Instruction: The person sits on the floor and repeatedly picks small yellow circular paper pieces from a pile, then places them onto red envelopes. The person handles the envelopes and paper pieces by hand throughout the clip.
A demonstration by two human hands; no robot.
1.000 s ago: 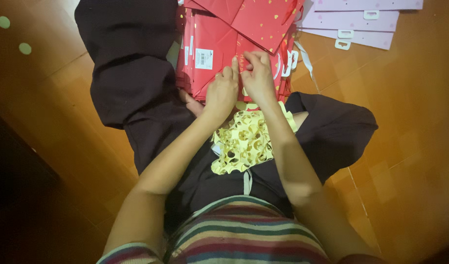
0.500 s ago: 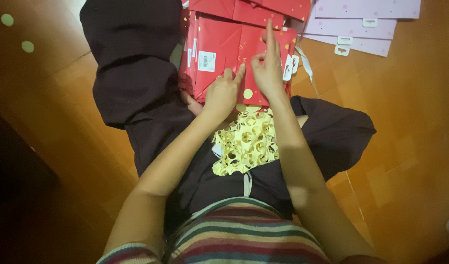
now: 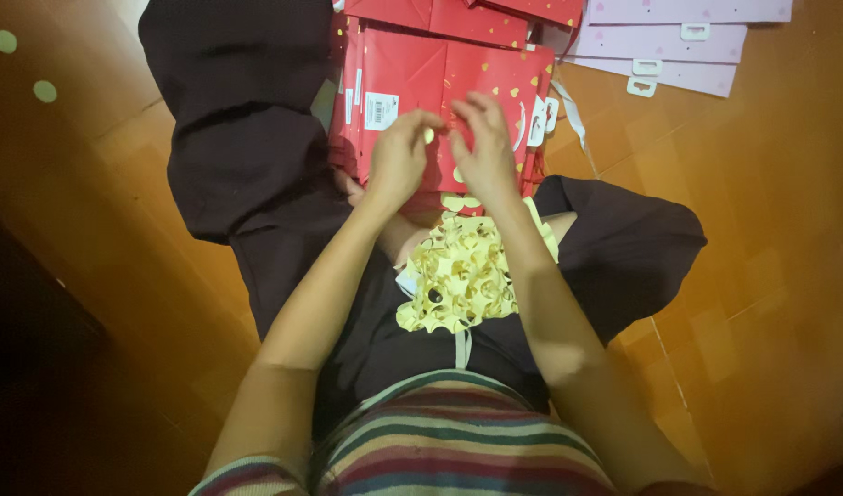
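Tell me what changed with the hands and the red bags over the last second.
Both hands lifted off the top red bag; the left hand and right hand now meet fingertip to fingertip, pinching something small. The bag stack, yellow sticker sheet and lilac bags stayed put.

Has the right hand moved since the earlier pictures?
Yes. The right hand has drawn back from the red bag's far edge to meet the left hand.

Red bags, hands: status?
Left hand and right hand pinch together, fingertips meeting over the top red bag. Yellow sticker sheet lies in lap. Nothing blocks.
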